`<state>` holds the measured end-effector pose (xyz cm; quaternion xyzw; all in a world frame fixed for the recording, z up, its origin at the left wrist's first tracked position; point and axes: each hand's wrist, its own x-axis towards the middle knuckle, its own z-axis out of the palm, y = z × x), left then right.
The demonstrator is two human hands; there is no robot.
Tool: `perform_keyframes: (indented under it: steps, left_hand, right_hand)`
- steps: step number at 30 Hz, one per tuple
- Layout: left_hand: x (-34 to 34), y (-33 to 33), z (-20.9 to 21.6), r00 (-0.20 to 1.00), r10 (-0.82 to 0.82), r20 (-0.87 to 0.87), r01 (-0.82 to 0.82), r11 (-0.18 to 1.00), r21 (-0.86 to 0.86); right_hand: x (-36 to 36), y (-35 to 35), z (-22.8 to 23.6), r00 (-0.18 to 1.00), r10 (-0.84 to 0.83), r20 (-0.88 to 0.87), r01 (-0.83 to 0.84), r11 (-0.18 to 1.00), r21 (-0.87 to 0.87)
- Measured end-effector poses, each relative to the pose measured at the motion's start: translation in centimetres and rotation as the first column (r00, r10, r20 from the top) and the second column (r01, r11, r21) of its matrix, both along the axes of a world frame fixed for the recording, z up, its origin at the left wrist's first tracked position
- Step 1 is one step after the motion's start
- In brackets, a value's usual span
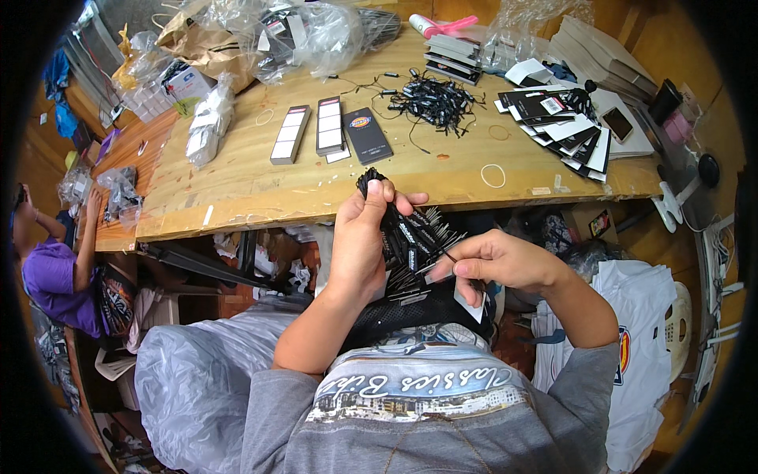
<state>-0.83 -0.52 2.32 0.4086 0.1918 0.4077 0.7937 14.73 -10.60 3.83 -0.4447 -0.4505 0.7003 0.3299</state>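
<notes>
My left hand (pixel 365 225) is closed round the gathered cords of a thick bunch of black hang tags (pixel 412 241), held upright over my lap in front of the table edge. The tags fan out below and to the right of that fist. My right hand (pixel 501 261) is at the right side of the bunch, thumb and fingers pinched at a thin black cord by the tags' edge. Just below its fingers a white card (pixel 474 306) shows; whether the hand holds it I cannot tell. Black mesh (pixel 410 316) lies under the bunch.
On the wooden table (pixel 260 186) lie a pile of black cords (pixel 434 101), card stacks (pixel 290 134), a black card (pixel 367 136), fanned tags (pixel 560 118) and a phone (pixel 617 124). Plastic bags (pixel 292 35) fill the back. A person in purple (pixel 59 276) sits left.
</notes>
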Motion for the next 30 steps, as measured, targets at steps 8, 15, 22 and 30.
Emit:
perform_keyframes:
  steps: [8,15,22,30]
  left_hand:
    - [0.2,-0.2,-0.1,1.000,-0.017,0.014,0.017,1.000,-0.008]
    - [0.4,-0.6,-0.1,1.000,-0.019,0.001,0.019,1.000,0.002]
    - [0.2,-0.8,0.2,0.994,0.006,-0.107,0.005,0.994,0.106]
    - [0.1,-0.6,0.3,0.984,-0.015,-0.176,0.042,0.988,0.146]
  right_hand:
    - [-1.7,1.8,0.5,0.997,-0.047,-0.069,0.056,0.989,0.135]
    - [-1.3,1.8,2.1,0.972,-0.181,-0.152,0.179,0.984,-0.029]
    - [-0.7,2.2,4.3,0.952,-0.226,-0.207,0.233,0.972,0.012]
    - [-0.1,2.0,4.3,0.915,-0.229,-0.331,0.245,0.969,0.006]
